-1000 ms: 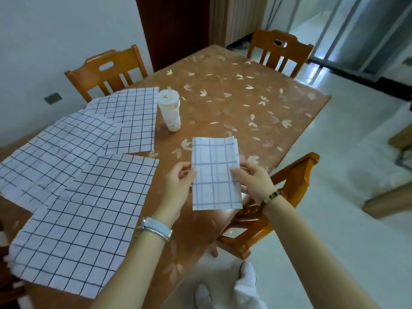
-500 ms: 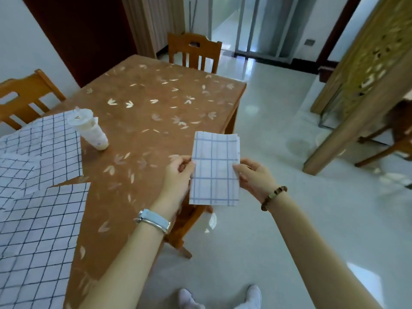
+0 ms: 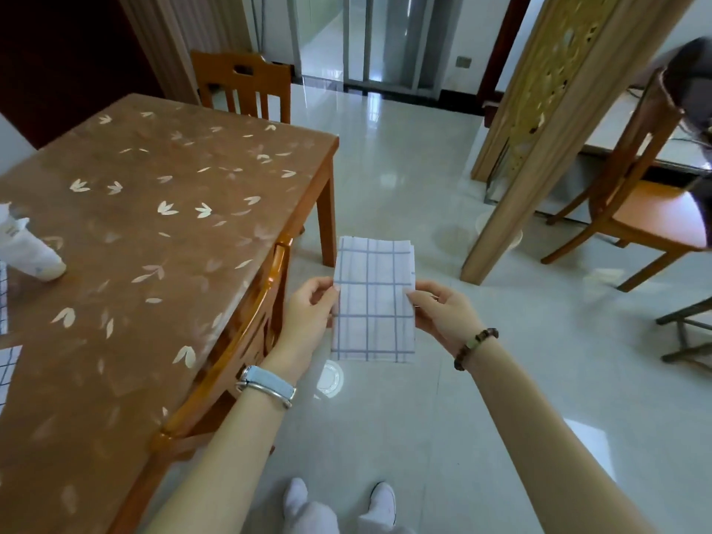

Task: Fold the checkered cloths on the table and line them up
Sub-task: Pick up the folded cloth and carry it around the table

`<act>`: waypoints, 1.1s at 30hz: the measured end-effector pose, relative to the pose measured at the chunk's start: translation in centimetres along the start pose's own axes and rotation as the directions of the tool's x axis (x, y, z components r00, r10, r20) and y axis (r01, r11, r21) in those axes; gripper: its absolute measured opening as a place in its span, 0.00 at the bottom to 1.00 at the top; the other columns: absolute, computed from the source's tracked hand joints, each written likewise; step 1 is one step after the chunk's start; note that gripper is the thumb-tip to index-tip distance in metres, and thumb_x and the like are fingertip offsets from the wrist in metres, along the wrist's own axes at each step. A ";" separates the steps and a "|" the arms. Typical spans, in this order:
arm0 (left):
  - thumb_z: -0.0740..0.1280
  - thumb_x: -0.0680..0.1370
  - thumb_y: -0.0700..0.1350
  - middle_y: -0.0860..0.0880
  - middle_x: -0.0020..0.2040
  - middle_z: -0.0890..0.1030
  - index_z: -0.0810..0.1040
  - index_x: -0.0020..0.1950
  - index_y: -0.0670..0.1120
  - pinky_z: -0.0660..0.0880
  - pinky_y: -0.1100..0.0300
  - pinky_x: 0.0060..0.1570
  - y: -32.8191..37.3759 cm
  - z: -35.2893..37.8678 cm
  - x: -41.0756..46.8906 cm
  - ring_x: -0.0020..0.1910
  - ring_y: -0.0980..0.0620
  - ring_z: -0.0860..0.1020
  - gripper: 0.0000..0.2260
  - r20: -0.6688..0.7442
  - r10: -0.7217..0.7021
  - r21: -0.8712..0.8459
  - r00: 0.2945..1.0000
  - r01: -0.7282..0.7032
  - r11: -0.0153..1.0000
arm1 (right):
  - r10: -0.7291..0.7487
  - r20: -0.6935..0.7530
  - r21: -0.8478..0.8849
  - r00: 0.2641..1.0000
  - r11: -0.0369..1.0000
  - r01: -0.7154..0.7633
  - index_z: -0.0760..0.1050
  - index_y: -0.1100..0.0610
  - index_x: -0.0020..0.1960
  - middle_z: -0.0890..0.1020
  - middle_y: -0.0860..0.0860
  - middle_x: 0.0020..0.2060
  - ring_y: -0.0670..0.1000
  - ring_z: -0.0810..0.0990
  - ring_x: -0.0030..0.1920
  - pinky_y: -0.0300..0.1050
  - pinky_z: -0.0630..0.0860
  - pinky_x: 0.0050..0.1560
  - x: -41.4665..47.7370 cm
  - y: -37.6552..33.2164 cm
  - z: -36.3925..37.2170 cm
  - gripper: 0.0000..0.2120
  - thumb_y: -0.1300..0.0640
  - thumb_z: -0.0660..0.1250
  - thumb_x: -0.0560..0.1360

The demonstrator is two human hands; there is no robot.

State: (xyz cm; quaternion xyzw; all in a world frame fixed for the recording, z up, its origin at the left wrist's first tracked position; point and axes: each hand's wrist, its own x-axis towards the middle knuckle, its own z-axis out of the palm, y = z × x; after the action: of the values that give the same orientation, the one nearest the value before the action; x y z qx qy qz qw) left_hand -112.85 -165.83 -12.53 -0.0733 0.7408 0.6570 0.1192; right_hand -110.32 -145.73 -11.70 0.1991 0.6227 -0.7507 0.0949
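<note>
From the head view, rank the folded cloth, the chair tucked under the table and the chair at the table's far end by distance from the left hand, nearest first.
1. The cloth: pinched by the left hand at its left edge.
2. The tucked chair: just left of the hand, against the table.
3. The far chair: beyond the table's far end.

A single head-worn wide-angle camera looks forward and steeply down (straight lines bow near the edges); the surface (image 3: 154,225) fills the frame's left, the floor (image 3: 443,437) its right, forearms (image 3: 239,464) close below.
</note>
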 end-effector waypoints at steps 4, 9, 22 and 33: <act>0.62 0.83 0.46 0.47 0.50 0.82 0.77 0.53 0.53 0.78 0.64 0.44 0.0 3.2 0.6 0.48 0.54 0.81 0.05 0.016 -0.023 -0.018 1.000 0.023 1.000 | -0.002 -0.036 0.019 0.999 1.000 0.003 0.78 0.61 0.52 0.85 0.55 0.41 0.50 0.84 0.39 0.41 0.82 0.44 0.3 -0.4 -2.8 0.05 0.64 0.64 0.78; 0.62 0.83 0.46 0.51 0.51 0.83 0.78 0.57 0.49 0.80 0.63 0.45 0.2 5.4 3.2 0.50 0.53 0.82 0.07 0.062 -0.039 -0.001 0.997 0.039 0.999 | 0.005 -0.081 0.041 0.997 0.999 -0.002 0.78 0.59 0.51 0.85 0.54 0.41 0.50 0.84 0.40 0.41 0.82 0.44 2.3 -0.9 -5.0 0.04 0.64 0.65 0.78; 0.63 0.82 0.45 0.50 0.53 0.83 0.78 0.59 0.47 0.77 0.63 0.44 3.5 8.1 16.9 0.52 0.53 0.82 0.08 0.116 -0.072 -0.001 0.991 0.073 0.997 | 0.040 -0.131 0.012 0.991 0.999 -0.038 0.77 0.64 0.56 0.81 0.66 0.53 0.58 0.81 0.49 0.47 0.82 0.51 15.3 -5.0 -7.0 0.08 0.64 0.65 0.78; 0.64 0.81 0.42 0.45 0.54 0.81 0.76 0.61 0.47 0.80 0.62 0.45 5.8 10.4 27.4 0.52 0.50 0.82 0.09 0.200 -0.098 0.086 0.975 0.082 0.993 | 0.053 -0.198 0.063 0.979 0.997 -0.041 0.78 0.61 0.55 0.84 0.59 0.48 0.54 0.83 0.47 0.46 0.81 0.51 24.1 -8.5 -8.1 0.07 0.64 0.64 0.78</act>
State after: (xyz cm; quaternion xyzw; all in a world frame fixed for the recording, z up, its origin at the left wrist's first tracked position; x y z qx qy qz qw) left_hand -139.85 -153.44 -15.56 -0.0345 0.7455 0.6258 0.2268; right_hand -133.92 -133.54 -15.33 0.2906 0.6019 -0.7426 0.0438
